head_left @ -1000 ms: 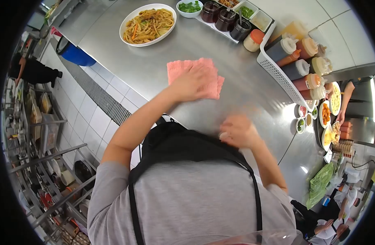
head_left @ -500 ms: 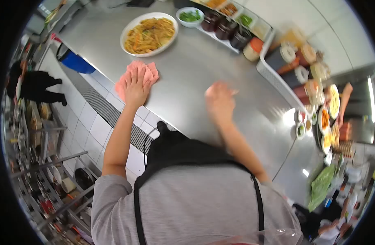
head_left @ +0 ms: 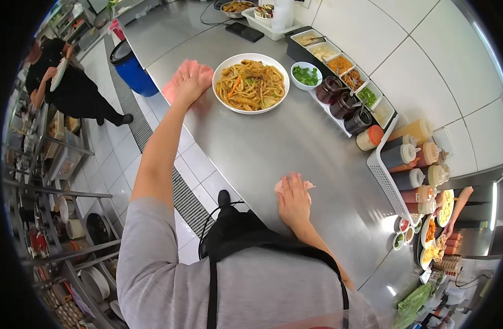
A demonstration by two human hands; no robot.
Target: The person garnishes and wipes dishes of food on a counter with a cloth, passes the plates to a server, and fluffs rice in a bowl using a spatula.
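My left hand (head_left: 189, 86) presses a crumpled pink cloth (head_left: 192, 69) down on the counter's front edge, just left of a white bowl (head_left: 252, 111) of noodles (head_left: 250, 84). Its fingers curve over the cloth. Lower on the counter, my right hand (head_left: 293, 200) lies over a smaller pale pink cloth (head_left: 279, 186) that peeks out on both sides of the fingers. The palm covers most of that cloth. Nothing else touches either hand.
On the steel counter (head_left: 235, 148) stand a bowl of green leaves (head_left: 306, 75), dark jars (head_left: 344, 104), topping trays (head_left: 339, 64) and a white basket (head_left: 384, 178) of squeeze bottles. A phone (head_left: 244, 32) lies farther back. A person (head_left: 70, 82) carries a plate beyond a blue barrel (head_left: 132, 68).
My left hand has slid the pink cloth farther along the counter edge, to beside the noodle bowl. My right hand, blurred before, now shows sharply on its cloth. The view has shifted.
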